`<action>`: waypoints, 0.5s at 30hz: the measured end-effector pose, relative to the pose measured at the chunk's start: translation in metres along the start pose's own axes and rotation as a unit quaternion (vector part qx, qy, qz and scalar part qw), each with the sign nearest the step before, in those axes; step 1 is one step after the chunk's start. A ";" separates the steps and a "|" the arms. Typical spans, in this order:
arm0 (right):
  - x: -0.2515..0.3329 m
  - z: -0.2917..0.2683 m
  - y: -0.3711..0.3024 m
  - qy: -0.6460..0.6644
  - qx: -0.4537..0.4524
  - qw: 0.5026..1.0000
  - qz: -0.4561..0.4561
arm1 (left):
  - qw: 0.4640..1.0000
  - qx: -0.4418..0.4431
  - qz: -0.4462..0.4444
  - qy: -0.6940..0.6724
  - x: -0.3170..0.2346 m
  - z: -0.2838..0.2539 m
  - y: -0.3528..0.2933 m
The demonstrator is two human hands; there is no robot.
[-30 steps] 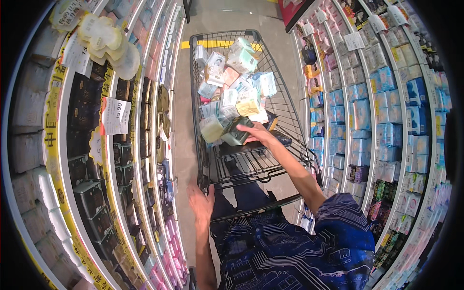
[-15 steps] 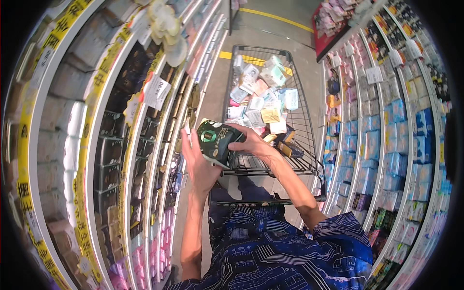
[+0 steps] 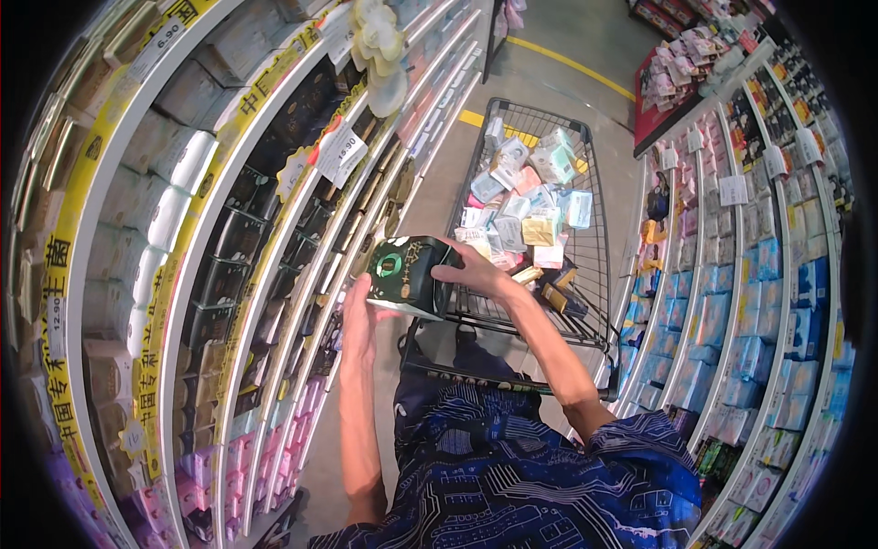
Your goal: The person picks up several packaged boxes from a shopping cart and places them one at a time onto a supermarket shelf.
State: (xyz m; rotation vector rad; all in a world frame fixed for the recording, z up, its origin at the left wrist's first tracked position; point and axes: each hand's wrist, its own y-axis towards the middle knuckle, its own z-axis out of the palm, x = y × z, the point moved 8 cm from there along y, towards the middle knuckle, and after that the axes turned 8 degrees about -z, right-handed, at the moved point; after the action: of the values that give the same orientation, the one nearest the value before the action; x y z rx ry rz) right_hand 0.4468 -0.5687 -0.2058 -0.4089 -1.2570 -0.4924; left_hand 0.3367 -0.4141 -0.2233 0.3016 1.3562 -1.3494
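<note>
Shelving is curving up both sides of the aisle you are standing in, and on your far left white and dark packs are sitting in rows behind the yellow price strips (image 3: 197,274). Moving right, your left hand (image 3: 358,318) is cupping the near end of the dark green pack (image 3: 405,274) from below, its grip spread flat against the wrapper. A second ago that hand was down by the cart handle with nothing in it, and the pack was still inside the cart under your right hand; now you are holding it up between both hands beside the left shelves, clear of the cart, so it looks to be on its way out, not in. Your right hand (image 3: 476,272) is closing its grip around the pack's far end, fingers wrapping over the top. Further right, the wire cart (image 3: 596,274) is carrying a heap of pastel packets (image 3: 526,197), and blue packs (image 3: 732,302) are lining the right-hand shelves.
</note>
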 end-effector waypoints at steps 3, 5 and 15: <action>0.003 0.012 -0.011 0.070 0.014 0.995 0.071 | 0.994 0.002 -0.033 -0.100 0.011 -0.005 -0.001; 0.015 0.012 -0.016 -0.055 0.049 0.997 0.034 | 0.980 0.029 -0.058 -0.188 0.017 -0.004 -0.003; 0.034 0.037 0.020 -0.091 0.048 0.991 -0.085 | 0.996 0.024 -0.083 -0.013 0.031 -0.016 -0.015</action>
State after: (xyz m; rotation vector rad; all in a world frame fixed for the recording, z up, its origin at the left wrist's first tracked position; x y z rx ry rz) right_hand 0.4364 -0.5362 -0.1635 -0.2710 -1.4933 -0.5458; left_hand 0.3065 -0.4209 -0.2449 0.2071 1.3529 -1.5201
